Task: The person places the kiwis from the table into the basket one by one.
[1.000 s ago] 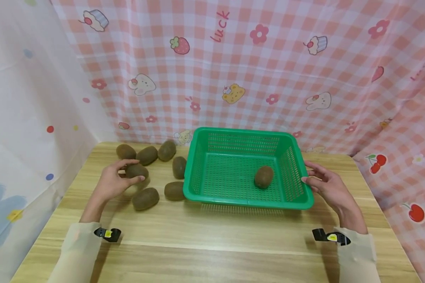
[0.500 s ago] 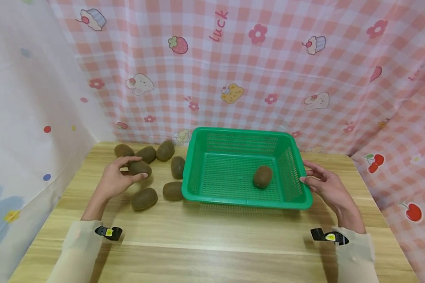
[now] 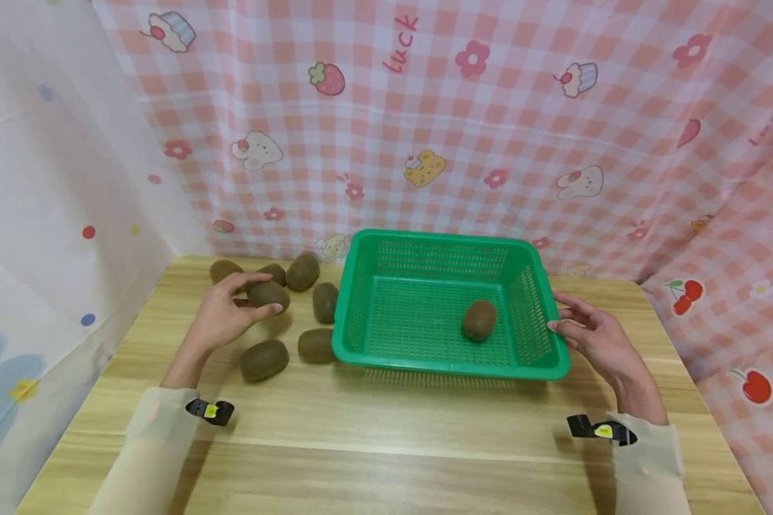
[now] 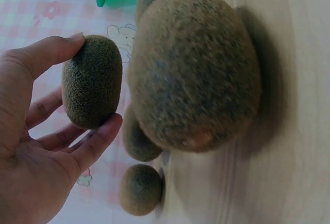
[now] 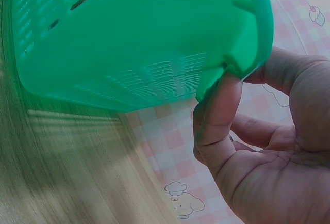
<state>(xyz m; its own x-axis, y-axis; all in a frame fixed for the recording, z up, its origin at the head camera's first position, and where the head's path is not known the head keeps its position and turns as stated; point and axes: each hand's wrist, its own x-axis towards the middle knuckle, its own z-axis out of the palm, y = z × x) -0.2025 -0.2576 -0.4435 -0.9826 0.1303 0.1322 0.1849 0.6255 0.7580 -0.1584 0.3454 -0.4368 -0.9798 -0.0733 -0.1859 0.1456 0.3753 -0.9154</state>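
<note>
Head view: L hand (image 3: 222, 318) pinches one kiwi (image 3: 268, 295) betw. thumb and fingers, apparently just off the table (image 3: 386, 443), among loose kiwis left of green basket (image 3: 451, 361). R hand (image 3: 595, 340), fingers curled, grips basket's right rim. Another kiwi (image 3: 479, 320) inside basket.

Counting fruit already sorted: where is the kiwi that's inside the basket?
In the head view, the kiwi lies on the floor of the green basket, right of its centre, nearest the right hand.

left hand (image 3: 222, 322) holding kiwi (image 3: 269, 295), green basket (image 3: 447, 368)
</note>
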